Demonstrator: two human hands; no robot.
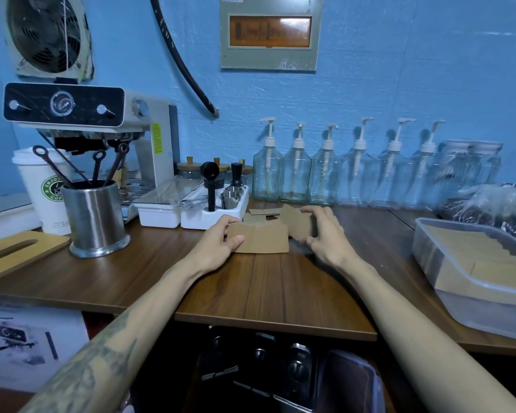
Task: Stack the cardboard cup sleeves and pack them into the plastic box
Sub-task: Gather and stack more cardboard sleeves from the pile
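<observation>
A small stack of flat brown cardboard cup sleeves [262, 240] lies on the wooden counter in the middle of the head view. My left hand [219, 242] grips the stack's left end, thumb on top. My right hand [325, 234] holds a single sleeve [301, 223] tilted up at the stack's right end. More loose sleeves [264, 212] lie just behind. The clear plastic box [471, 296] stands at the right edge of the counter, with a row of sleeves [489, 257] packed inside it.
A white tray of coffee tools [215, 216] stands right behind the sleeves. A steel utensil cup [94, 216], a paper cup [42, 186] and an espresso machine [102, 129] are at the left. Glass pump bottles [325, 177] line the wall. Dark plastic bags [489, 207] lie behind the box.
</observation>
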